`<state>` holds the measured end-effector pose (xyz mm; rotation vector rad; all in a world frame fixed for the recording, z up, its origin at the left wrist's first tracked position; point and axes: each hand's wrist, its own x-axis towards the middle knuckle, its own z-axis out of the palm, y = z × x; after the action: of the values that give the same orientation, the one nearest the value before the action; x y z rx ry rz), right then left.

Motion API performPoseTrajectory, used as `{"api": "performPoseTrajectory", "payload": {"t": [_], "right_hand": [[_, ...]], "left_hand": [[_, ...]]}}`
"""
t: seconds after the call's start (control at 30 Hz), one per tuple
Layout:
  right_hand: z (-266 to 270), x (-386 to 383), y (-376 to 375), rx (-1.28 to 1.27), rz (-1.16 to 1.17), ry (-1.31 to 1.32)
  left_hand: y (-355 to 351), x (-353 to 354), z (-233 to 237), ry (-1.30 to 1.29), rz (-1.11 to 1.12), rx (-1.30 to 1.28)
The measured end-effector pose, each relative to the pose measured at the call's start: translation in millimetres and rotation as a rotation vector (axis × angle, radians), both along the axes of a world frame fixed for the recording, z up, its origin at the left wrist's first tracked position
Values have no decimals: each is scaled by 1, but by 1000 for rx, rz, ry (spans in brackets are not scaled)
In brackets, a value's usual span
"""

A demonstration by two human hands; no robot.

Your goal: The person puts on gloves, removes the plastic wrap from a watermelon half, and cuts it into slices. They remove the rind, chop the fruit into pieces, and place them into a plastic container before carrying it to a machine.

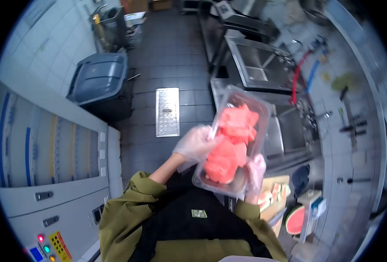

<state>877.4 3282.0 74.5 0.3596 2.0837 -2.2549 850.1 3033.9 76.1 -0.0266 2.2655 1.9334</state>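
Note:
A clear plastic container [263, 114] is held up in front of my apron, tilted, with its long side running away from me. Chunks of watermelon [235, 148] lie inside, red and without rind. My left hand [196, 143], in a thin clear glove, grips the container's left rim, thumb over the edge. On the near right side my right hand [255, 172], gloved too, holds the container's wall; some of its fingers are hidden behind the plastic.
A cutting board [275, 179] with watermelon pieces lies at lower right, beside a cut watermelon half [295, 219]. Steel sinks [257, 65] line the right wall. A grey lidded bin [99, 76] and a cabinet with lit buttons [49, 196] stand left. The tiled floor has a metal plate [167, 112].

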Motion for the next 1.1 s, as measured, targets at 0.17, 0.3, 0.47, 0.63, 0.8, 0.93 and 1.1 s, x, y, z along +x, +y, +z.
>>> {"api": "performPoseTrajectory", "payload": {"t": [0.17,0.3,0.47,0.63,0.8,0.93,1.1], "right_hand": [[-1,-126,-136,-53,473,-1],[18,-167,-241,-76,865,-28],[38,-134,-330,-236,1381,-149],[-24,-66,-381,-196,1626,-220],[-37,-54,-404,-227,1723,-517],[-9,-125,-428,-103,1606,-575],[-61,-295,-450,-213,1410,-146]], "left_hand": [[-113,-10,27,103,544,-286],[-160,22,17,38,982,-265],[-152,109,35,-7,1460,-83],[-134,201,15,-132,1773,-207],[-135,209,-2,-90,1886,-223],[-181,133,-6,-236,1805,-195],[-269,-23,-58,-212,1512,-187]]}}
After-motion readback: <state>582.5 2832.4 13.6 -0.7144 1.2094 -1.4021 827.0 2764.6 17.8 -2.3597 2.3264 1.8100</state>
